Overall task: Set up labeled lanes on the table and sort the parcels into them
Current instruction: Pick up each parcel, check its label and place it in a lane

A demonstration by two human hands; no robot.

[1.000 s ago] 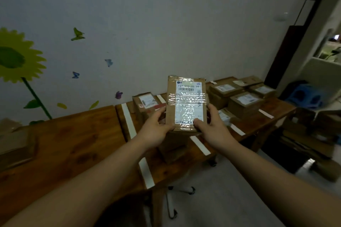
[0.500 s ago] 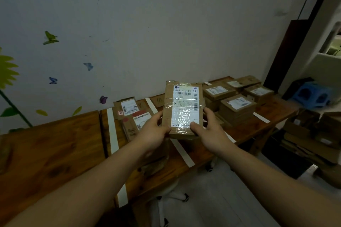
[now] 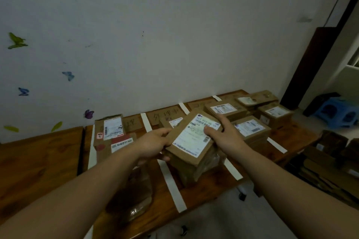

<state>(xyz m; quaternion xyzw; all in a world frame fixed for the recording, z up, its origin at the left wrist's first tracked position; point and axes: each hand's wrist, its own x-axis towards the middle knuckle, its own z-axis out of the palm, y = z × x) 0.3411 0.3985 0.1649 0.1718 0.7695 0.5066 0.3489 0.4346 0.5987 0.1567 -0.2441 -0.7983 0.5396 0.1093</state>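
Parcel (image 3: 191, 141) lower now, between left hand (image 3: 153, 144), right hand (image 3: 226, 134)

Home room — butterfly wall stickers (image 3: 68, 75), plastic stool (image 3: 337, 111).

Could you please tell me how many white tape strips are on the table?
4: one tape strip left of the leftmost parcels, one below the left hand, one right of the held parcel, one far right. Parcels may hide more.
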